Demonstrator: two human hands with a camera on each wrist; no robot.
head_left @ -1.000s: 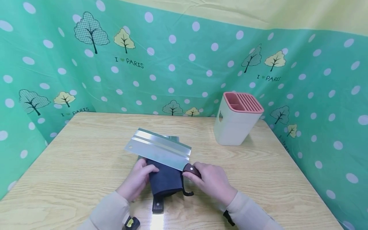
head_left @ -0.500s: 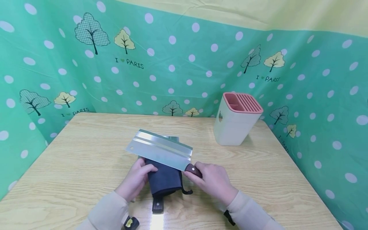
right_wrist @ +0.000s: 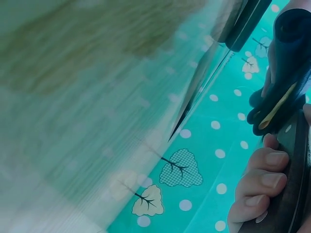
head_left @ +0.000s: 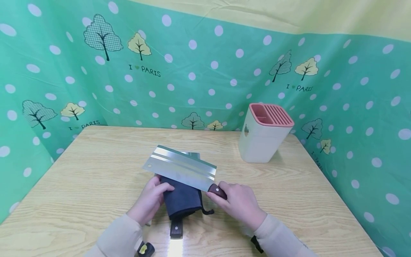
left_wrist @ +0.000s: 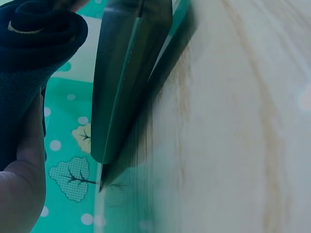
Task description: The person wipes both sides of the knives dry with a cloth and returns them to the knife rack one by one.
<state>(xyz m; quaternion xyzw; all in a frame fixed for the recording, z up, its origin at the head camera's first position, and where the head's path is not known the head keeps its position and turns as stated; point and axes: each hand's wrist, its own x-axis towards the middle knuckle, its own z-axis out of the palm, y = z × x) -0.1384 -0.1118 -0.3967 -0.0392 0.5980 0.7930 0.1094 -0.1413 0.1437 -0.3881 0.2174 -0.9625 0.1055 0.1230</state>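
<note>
My right hand (head_left: 239,203) grips a cleaver (head_left: 183,169) by its dark wooden handle (right_wrist: 286,189), fingers curled round it in the right wrist view. The broad metal blade, with a small hole near one corner, points left and away. A rolled dark navy cloth (head_left: 182,200) is held in my left hand (head_left: 151,198), thumb on top. Its rolled end (left_wrist: 36,43) shows in the left wrist view. The cloth's upper edge lies under the blade in the head view; whether they touch, I cannot tell. Below them on the table lies another knife (head_left: 176,228), its middle hidden.
A white holder (head_left: 261,142) with a pink slotted top stands at the table's back right. The light wooden table (head_left: 106,160) reaches back to a green dotted curtain (head_left: 179,89). A bright reflection lies near the front edge.
The cleaver has shifted slightly right, while the cloth and my left hand have drifted a little left. Both grips stay the same. The lower knife has not moved.
</note>
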